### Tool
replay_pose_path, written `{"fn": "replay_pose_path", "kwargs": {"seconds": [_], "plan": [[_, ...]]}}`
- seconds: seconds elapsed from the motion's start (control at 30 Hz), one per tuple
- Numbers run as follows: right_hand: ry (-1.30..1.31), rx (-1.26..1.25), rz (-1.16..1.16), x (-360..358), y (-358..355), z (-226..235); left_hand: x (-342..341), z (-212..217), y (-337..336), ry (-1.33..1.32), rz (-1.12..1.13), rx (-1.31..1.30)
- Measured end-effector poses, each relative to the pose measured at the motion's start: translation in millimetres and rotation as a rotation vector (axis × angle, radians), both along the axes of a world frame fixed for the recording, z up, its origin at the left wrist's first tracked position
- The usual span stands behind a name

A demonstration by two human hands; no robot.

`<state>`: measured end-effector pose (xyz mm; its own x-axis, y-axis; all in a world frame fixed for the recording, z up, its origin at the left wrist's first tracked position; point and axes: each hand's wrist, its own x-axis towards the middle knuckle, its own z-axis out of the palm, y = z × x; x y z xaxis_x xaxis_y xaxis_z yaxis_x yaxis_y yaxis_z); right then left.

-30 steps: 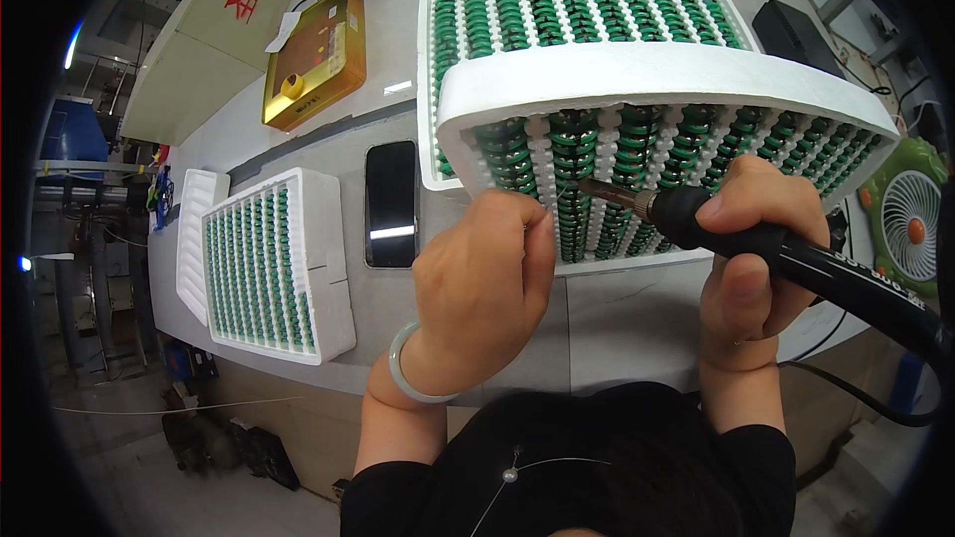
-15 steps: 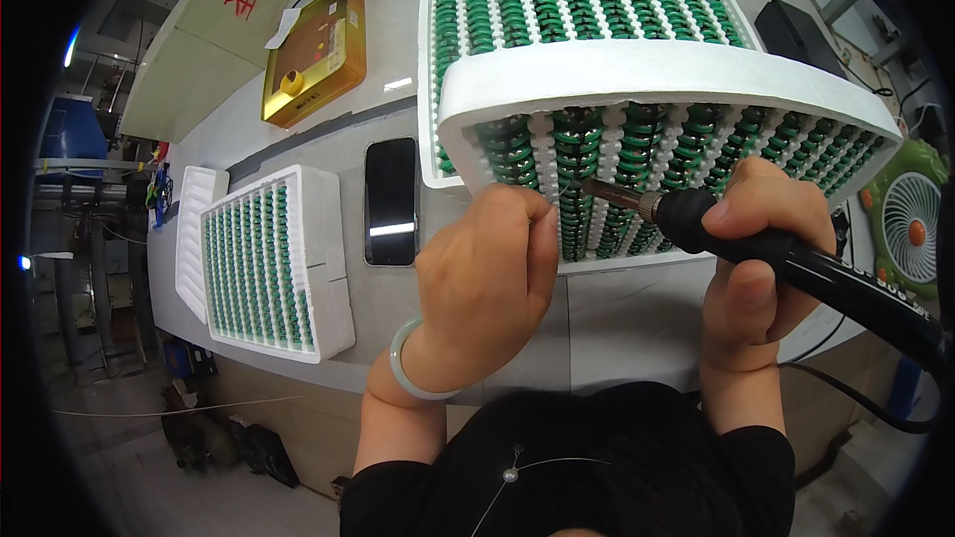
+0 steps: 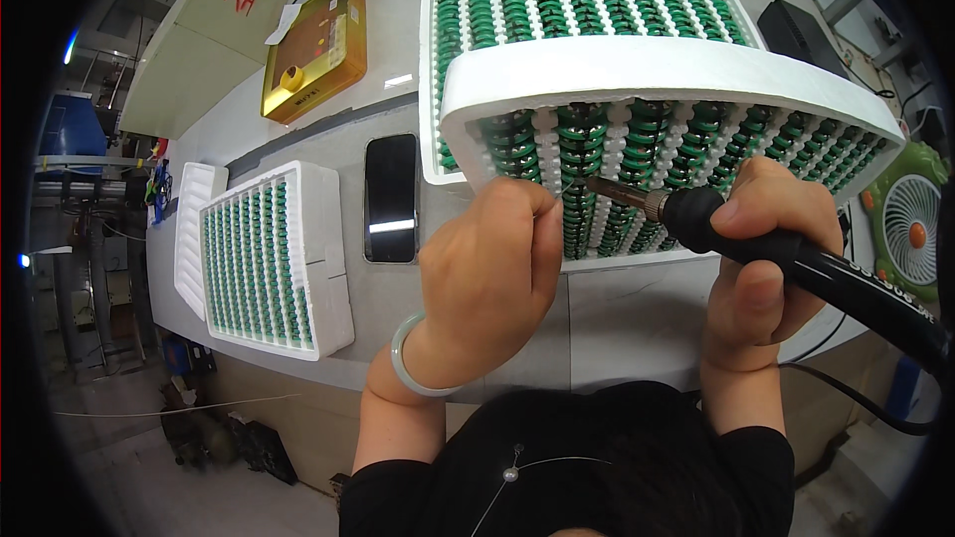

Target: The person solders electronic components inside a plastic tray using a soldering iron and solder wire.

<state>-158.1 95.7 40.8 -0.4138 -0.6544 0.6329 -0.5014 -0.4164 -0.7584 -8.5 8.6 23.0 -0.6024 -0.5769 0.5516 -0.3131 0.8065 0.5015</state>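
Observation:
In my right hand [image 3: 766, 239] is a black soldering iron [image 3: 846, 283], gripped like a pen. Its metal tip points left, at a row of green ring-shaped coils [image 3: 580, 144] in a white foam tray [image 3: 657, 75]. This tray is tilted up toward me and leans by the flat tray behind it. My left hand [image 3: 492, 268], with a pale bangle on the wrist, is closed in a pinch just left of the tip. A thin solder wire [image 3: 568, 184] shows faintly at its fingertips. Whether the tip touches a coil is hard to tell.
Behind lies another foam tray [image 3: 430, 89] of green coils. Left stands a third filled tray [image 3: 328, 268] beside a white foam piece [image 3: 194, 239]. A phone [image 3: 391, 199], a yellow box [image 3: 318, 50], a black box [image 3: 796, 35] and a green fan [image 3: 910, 224] surround the work. The iron's cable curves at right.
Both hands and the iron's tip have shifted very slightly to the right. The thin wire at my left fingertips shows more clearly now. Both grips stay the same.

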Motion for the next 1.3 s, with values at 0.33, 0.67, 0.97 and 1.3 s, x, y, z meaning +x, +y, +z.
{"fn": "replay_pose_path", "kwargs": {"seconds": [0.33,0.67,0.97,1.3], "plan": [[-0.032,0.019,-0.011,2,-1,0,0,1,0,-0.039,0.025,0.013],[0.033,-0.194,-0.085,-15,12,5,1,-2,2,-0.020,-0.052,0.017],[0.011,-0.241,-0.134,-20,13,5,-9,-9,3,0.023,-0.057,-0.063],[-0.012,-0.207,-0.091,-15,10,7,-12,-15,3,-0.004,0.019,-0.133]]}}
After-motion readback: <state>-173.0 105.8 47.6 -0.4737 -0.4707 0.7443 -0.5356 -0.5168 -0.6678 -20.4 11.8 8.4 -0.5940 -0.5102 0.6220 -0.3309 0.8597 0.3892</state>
